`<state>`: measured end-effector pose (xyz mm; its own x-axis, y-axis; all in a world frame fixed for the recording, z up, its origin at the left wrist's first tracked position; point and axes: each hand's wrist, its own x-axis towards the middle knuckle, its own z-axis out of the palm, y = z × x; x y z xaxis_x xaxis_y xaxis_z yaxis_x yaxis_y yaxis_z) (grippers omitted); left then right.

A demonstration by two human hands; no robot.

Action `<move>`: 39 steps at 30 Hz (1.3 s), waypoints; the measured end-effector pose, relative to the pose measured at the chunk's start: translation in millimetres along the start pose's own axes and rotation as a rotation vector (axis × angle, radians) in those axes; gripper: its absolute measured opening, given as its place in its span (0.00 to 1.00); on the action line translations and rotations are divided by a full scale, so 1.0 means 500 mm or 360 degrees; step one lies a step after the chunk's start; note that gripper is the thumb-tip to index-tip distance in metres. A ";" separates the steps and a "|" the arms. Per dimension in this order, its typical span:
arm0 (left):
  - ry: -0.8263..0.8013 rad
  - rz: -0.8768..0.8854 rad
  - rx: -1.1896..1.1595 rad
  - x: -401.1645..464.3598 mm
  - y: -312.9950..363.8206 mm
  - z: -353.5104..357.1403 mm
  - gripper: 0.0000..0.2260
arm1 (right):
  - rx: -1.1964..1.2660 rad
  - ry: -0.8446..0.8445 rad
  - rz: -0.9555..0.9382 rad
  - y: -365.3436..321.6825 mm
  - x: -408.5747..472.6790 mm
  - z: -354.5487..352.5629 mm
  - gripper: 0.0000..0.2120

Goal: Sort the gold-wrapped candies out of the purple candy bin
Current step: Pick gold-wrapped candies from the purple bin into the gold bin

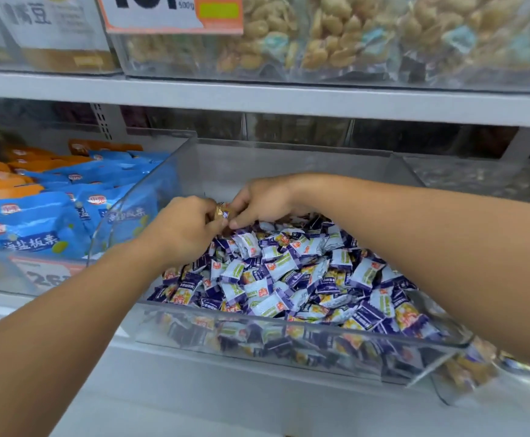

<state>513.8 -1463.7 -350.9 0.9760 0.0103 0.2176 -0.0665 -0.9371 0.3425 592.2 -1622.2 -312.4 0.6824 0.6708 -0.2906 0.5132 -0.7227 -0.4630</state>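
Observation:
A clear plastic bin on the middle shelf holds a heap of purple-and-white wrapped candies. Both my hands are at the back left of the heap. My left hand is curled around gold-wrapped candies, which show between its thumb and fingers. My right hand meets it from the right, its fingertips pinching at the same gold wrappers. How many gold candies the left hand holds is hidden by its fingers.
Left of the bin lie blue snack packets and orange packets behind a price label. An upper shelf carries clear bins of bagged yellow snacks. Another clear bin sits at the lower right.

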 end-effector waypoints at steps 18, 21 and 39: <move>-0.0386 -0.0114 0.0084 -0.033 0.025 0.018 0.08 | 0.0651 -0.0047 0.0934 0.101 -0.031 -0.016 0.41; -0.0150 -0.0158 -0.0083 -0.028 0.028 0.009 0.08 | 0.0845 -0.0133 0.0724 0.071 -0.020 -0.017 0.33; -0.0053 0.0012 0.0303 -0.029 0.016 -0.004 0.10 | -0.0734 -0.0330 0.0985 0.098 -0.066 -0.070 0.19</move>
<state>498.6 -1470.7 -349.6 0.9821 -0.0057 0.1882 -0.0367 -0.9862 0.1615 612.8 -1685.6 -296.1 0.8263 0.1100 -0.5524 0.2674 -0.9398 0.2129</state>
